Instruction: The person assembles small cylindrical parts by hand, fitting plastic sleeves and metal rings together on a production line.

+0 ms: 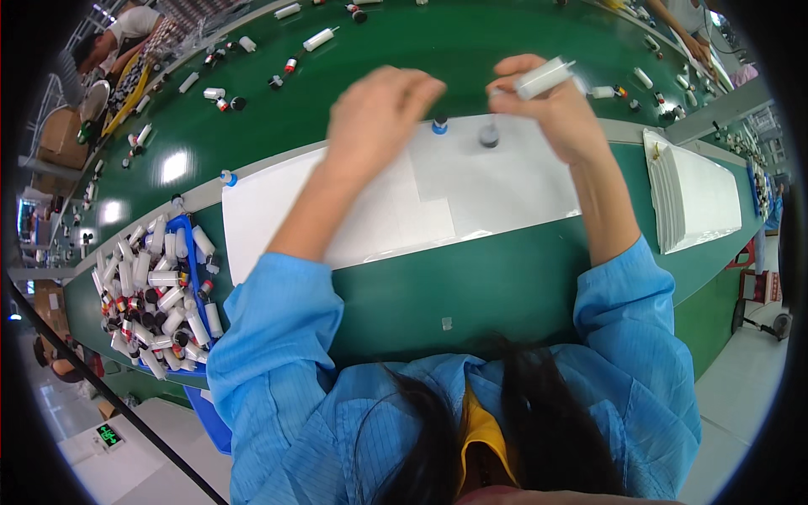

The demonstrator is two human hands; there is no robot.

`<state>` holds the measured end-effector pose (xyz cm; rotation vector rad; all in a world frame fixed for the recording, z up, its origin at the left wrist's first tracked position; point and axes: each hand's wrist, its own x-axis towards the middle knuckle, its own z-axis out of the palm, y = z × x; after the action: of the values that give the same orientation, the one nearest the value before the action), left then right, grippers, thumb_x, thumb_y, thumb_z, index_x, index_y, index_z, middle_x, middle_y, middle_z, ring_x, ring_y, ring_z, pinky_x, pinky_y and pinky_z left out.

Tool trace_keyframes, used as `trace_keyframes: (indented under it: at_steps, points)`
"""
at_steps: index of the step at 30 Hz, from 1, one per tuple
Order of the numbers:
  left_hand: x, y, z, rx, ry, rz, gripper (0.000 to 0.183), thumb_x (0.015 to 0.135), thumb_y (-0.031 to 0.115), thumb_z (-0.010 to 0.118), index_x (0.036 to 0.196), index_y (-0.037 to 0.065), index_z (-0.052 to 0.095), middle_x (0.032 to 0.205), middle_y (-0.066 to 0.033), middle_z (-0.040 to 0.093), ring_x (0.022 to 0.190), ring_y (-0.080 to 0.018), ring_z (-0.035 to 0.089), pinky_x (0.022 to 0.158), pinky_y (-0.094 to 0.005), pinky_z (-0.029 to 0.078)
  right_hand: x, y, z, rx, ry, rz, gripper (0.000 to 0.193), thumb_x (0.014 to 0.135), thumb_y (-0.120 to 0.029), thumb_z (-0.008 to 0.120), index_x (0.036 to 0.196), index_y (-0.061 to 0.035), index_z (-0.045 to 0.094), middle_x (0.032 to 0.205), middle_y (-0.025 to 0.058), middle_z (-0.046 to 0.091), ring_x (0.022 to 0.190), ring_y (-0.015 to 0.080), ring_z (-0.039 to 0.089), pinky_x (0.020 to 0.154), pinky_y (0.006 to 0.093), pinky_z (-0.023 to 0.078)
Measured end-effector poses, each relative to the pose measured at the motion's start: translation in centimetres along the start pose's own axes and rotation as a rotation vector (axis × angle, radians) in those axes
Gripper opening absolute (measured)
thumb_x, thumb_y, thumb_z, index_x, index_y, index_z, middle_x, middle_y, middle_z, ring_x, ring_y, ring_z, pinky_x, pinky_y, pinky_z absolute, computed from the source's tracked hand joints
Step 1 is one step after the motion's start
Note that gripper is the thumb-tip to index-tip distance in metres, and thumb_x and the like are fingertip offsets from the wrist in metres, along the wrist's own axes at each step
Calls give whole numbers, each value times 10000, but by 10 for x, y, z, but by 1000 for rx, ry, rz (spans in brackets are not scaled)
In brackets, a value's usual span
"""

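Observation:
My right hand (560, 114) is closed around a white plastic cylinder (543, 78) with a thin tip, held above the far edge of the white sheet (383, 215). To its left, my left hand (379, 118) is raised over the sheet's far side. Its fingers are curled together, and whatever they may hold is hidden. A small dark grey, round piece (489, 135), blurred, shows just below my right hand. Between the two hands, a small black-and-blue piece (439, 125) is at the sheet's far edge.
A blue tray (192, 261) at the left is heaped with white cylinders (143, 273) with dark ends. Several more are scattered on the green surface (252, 139) beyond. White folded packets (694, 198) are stacked at the right. Other people (126, 34) work at the far side.

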<state>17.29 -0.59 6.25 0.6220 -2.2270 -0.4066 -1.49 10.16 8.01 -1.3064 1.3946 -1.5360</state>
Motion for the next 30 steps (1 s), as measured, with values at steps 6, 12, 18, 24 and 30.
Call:
trace_keyframes:
  at_steps: [6,12,18,24,30]
  points:
    - [54,-128,-33,712,33,-164,210,796,236,550,873,62,638,884,-146,619,833,-305,601,714,-410,478,51,12,-94,-1047,296,103,456,611,-73,701,1040,-82,546,870,100,613,806,233,601,745,302,476]
    - [74,-168,-24,797,-240,-486,364,780,378,591,953,58,606,967,-162,614,908,-295,597,766,-375,468,23,15,-35,-1004,226,-383,280,704,-54,595,984,-58,587,978,134,554,900,284,554,775,353,459]
    - [84,-148,-47,392,-451,-553,328,804,293,567,1001,30,581,951,-146,610,868,-256,605,795,-353,471,-70,20,90,-1120,-409,-477,72,685,-37,545,710,7,596,796,147,554,866,282,526,719,382,459]
    - [43,-68,-31,-1042,-299,-662,324,870,227,501,1108,7,516,943,-62,588,882,-156,564,819,-294,436,-37,2,88,-1224,-731,-263,95,632,-33,597,705,19,566,747,138,558,779,275,550,646,349,470]
    - [13,-33,-2,-1447,-333,-520,304,871,175,506,1139,34,481,1019,-95,551,972,-180,525,849,-313,418,-7,5,81,-1020,-939,166,183,639,-140,659,754,-18,586,782,117,584,796,243,554,668,356,457]
